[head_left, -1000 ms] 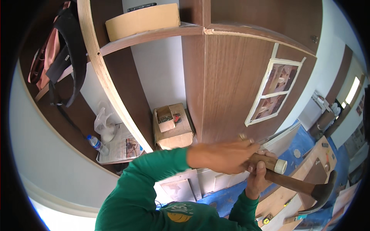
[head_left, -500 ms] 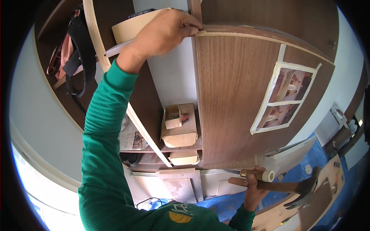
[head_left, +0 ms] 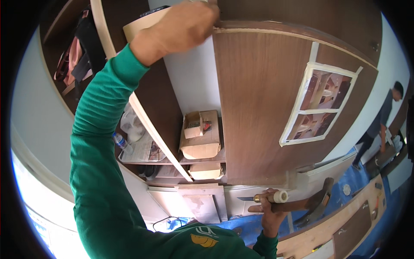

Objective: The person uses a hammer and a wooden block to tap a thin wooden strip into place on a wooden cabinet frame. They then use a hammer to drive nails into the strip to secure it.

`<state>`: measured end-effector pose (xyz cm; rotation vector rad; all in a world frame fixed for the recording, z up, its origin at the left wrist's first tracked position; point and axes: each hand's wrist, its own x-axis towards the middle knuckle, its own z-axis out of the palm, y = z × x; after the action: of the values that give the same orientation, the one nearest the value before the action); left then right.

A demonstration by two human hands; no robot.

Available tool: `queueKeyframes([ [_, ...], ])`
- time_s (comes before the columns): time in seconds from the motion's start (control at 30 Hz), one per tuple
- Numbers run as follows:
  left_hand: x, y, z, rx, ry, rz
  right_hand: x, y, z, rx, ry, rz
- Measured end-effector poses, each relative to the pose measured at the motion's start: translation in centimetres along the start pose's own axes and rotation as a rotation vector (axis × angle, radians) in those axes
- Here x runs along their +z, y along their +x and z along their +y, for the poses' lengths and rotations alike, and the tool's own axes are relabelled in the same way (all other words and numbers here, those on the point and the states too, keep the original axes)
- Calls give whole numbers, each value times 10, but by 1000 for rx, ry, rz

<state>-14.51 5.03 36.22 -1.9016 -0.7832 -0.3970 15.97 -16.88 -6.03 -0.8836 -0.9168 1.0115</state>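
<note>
My left hand [head_left: 179,28] is raised at the top of the view, beside the left end of the wooden edge strip [head_left: 276,29] above a brown wood-grain panel [head_left: 254,103]. Its fingers are curled and partly out of view, so what they hold, if anything, is hidden. Low on the right, my right hand [head_left: 271,218] grips two tools together. One is a claw hammer [head_left: 297,205] with a wooden handle, its head to the right. The other is a chisel [head_left: 280,197] with a pale-capped handle, its blade towards the left.
Shelves on the left hold cardboard boxes [head_left: 199,146], a plastic bottle [head_left: 122,141] and dark straps [head_left: 88,39]. Taped photos [head_left: 319,103] hang on the panel. Boards [head_left: 207,209] lean below. A person [head_left: 379,116] stands far right near a workbench [head_left: 310,246] and blue floor sheeting.
My left hand has shifted up and slightly off the strip's end. My right hand, with hammer and chisel, has moved a little left. A person has come into view at the right.
</note>
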Motion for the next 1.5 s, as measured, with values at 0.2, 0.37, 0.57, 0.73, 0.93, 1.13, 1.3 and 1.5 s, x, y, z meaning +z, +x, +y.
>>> queueKeyframes([
  [0.2, -14, -4, -1, 145, -358, 77, -10, -4, 9, 16, 17, 4],
  [0.37, -8, 5, 2, 148, -311, -81, -8, -3, -2, 16, 15, -24],
  [0.57, 2, 0, -5, 185, -339, 4, 5, -11, -5, 46, -34, 20],
  [0.73, 24, -11, -6, 119, -113, 32, 16, -15, -5, 97, -30, 36],
  [0.93, -24, 7, -10, 92, -467, 61, 8, -18, 14, 75, -70, 23],
  [1.13, -10, 7, -9, 221, -501, -66, 30, -18, -10, 74, -93, 44],
  [1.3, -10, 6, -10, 248, -462, -80, 39, -21, -7, 102, -97, 75],
  [1.5, 1, -8, -39, 227, -215, 156, 52, -36, 20, -17, -115, 112],
])
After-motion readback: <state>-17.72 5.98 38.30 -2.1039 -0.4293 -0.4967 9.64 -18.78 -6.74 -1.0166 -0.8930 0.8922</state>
